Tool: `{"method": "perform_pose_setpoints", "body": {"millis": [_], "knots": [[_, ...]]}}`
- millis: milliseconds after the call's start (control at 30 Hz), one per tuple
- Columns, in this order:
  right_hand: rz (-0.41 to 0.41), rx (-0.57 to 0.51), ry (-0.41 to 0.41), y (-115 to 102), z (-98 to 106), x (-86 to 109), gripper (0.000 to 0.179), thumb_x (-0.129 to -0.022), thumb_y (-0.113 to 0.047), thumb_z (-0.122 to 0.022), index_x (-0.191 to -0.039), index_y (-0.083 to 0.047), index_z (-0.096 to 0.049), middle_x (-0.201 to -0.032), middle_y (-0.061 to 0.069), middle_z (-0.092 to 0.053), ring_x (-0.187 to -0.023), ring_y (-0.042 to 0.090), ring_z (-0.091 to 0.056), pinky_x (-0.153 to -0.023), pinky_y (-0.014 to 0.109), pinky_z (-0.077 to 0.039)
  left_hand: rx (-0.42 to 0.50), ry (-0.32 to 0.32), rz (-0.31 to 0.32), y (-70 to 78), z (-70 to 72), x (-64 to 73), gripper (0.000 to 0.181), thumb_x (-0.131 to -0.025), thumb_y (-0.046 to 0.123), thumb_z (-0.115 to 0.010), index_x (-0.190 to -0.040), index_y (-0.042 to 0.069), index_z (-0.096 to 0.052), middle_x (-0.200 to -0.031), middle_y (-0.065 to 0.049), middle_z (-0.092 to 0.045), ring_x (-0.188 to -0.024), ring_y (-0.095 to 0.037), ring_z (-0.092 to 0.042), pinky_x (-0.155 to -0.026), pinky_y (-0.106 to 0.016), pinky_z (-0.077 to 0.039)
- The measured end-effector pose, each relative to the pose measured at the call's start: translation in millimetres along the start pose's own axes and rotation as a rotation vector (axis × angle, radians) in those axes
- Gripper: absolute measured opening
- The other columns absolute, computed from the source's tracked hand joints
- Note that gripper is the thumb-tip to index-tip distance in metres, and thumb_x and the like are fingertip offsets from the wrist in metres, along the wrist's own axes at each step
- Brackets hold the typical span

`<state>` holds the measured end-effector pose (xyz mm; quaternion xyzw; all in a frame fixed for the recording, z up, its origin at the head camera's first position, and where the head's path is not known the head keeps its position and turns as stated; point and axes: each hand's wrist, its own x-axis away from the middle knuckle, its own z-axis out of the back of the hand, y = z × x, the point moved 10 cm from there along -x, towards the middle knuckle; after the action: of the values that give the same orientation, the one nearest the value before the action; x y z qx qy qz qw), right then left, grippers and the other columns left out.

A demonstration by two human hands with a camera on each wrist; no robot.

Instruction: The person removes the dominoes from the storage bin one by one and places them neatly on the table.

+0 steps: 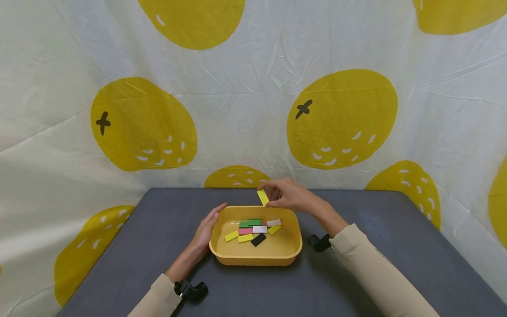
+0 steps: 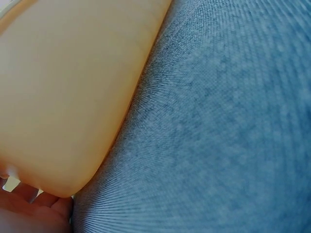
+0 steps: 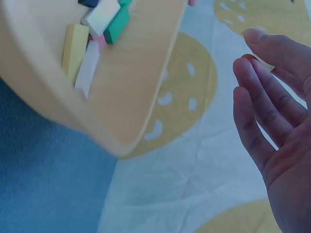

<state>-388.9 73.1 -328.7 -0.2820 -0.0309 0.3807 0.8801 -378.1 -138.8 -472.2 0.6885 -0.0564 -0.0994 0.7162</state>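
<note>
A yellow tray (image 1: pixel 257 259) sits on the dark grey tabletop (image 1: pixel 158 246), in front of a white curtain (image 1: pixel 245 127) printed with yellow fruit. Clock directions here follow the head view. Around the tray's middle lie loose blocks: two green blocks (image 1: pixel 255 222) toward 11 and 12 o'clock, a beige block (image 1: pixel 274 223) toward 2, a black block (image 1: pixel 259 240) near 5, and two yellow blocks (image 1: pixel 245 238) toward 8. A pink block (image 1: pixel 245 231) and a white block (image 1: pixel 259 229) lie side by side between them, with another yellow block (image 1: pixel 274 230) at 3. The tray's far rim stands between the held block and these.

The held yellow block (image 1: pixel 263 197) is tilted, its long axis running from 11 to 5 o'clock. It is at the right hand's (image 1: pixel 288 194) 9 o'clock side, pinched between thumb and fingertips; the right wrist view shows only a sliver of it behind the fingers. From the tray's centre, it lies toward 12 o'clock, by the far rim. The left hand (image 1: pixel 203 231) rests at the tray's 9 o'clock end, fingers extended along the outer wall.
</note>
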Motion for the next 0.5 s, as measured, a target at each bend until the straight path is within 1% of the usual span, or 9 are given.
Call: {"method": "perform_pose_setpoints", "body": {"millis": [300, 367, 500], "knots": [[-0.039, -0.012, 0.176, 30.2, 27.9, 34.0, 0.047, -0.088, -0.015, -0.083, -0.132, -0.005, -0.069, -0.095, 0.004, -0.072, -0.079, 0.011, -0.065, -0.070, 0.028, -0.056, 0.001, 0.003, 0.005, 0.6, -1.0, -1.4, 0.051, -0.115, 0.028, -0.025, -0.162, 0.011, -0.034, -0.170, -0.009, -0.029, -0.159, -0.031, -0.025, -0.128, -0.054, -0.022], [-0.044, -0.019, 0.216, 37.3, 32.2, 41.8, 0.047, -0.087, -0.014, -0.083, -0.131, -0.004, -0.070, -0.094, 0.005, -0.071, -0.078, 0.012, -0.064, -0.069, 0.028, -0.055, -0.003, 0.004, 0.009, -0.3, -0.6, -1.4, 0.051, -0.115, 0.028, -0.025, -0.162, 0.011, -0.034, -0.170, -0.009, -0.029, -0.159, -0.031, -0.025, -0.128, -0.054, -0.022], [-0.074, -0.048, 0.268, 53.1, 36.2, 55.9, 0.045, -0.087, -0.012, -0.083, -0.129, -0.003, -0.071, -0.092, 0.005, -0.069, -0.076, 0.013, -0.063, -0.067, 0.028, -0.054, -0.009, 0.006, 0.013, -2.1, 0.9, -1.7, 0.050, -0.116, 0.029, -0.025, -0.162, 0.013, -0.035, -0.171, -0.009, -0.028, -0.159, -0.032, -0.025, -0.127, -0.055, -0.022]]}}
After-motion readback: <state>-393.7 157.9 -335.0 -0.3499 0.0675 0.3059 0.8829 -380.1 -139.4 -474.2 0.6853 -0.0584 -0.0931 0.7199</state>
